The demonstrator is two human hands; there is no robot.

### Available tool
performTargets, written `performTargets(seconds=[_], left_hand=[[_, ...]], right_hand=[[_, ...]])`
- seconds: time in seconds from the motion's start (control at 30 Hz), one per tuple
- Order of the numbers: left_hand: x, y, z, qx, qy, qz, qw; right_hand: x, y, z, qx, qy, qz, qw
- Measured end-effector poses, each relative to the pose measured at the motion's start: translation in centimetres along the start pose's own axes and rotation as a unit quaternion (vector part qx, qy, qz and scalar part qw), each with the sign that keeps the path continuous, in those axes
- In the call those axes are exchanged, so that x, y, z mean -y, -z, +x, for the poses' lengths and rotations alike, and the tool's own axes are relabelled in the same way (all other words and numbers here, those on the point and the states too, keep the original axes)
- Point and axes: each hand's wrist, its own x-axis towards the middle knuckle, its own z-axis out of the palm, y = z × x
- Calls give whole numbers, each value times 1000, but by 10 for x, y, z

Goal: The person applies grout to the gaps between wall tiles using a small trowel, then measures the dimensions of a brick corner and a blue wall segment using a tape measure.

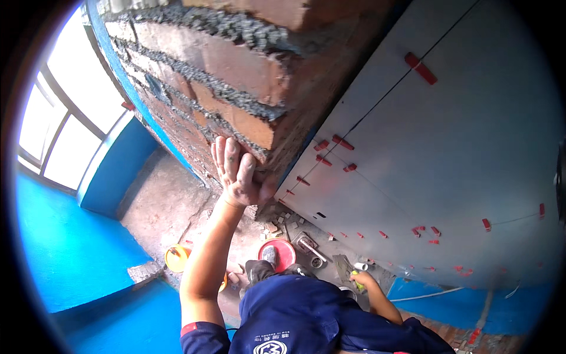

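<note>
My left hand (pixel 237 172) is raised against the corner of a brick column (pixel 236 71), its dusty fingers stretched out and lying flat on the bricks. Rough grey mortar stands out of the joints above it. Low on the right, my right hand (pixel 361 279) grips the yellow-green handle of a trowel (pixel 342 266). The trowel's grey blade points away from me, and part of it is hard to make out. Beside the column, large pale tiles (pixel 448 153) cover the wall, with red levelling wedges (pixel 421 68) along their joints.
Below me a shoe rests on a round red bucket top (pixel 282 251). Tile scraps and a small tray (pixel 305 242) lie on the dusty floor near it. An orange bucket (pixel 176 258) stands on the left, by blue walls (pixel 76 248) and a bright window (pixel 65 147).
</note>
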Motion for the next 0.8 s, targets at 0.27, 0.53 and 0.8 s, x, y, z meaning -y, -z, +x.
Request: performTargets(seconds=[0.27,0.53,0.8], left_hand=[[16,13,-46,68,70,-18,995],[-5,9,8,-40,-52,3,998],[-57,37,-305,-83,312,-142,936]], right_hand=[[162,-51,-32,177,84,237,951],[186,-150,7,207,274,326,881],[135,-237,116,201,279,437,831]])
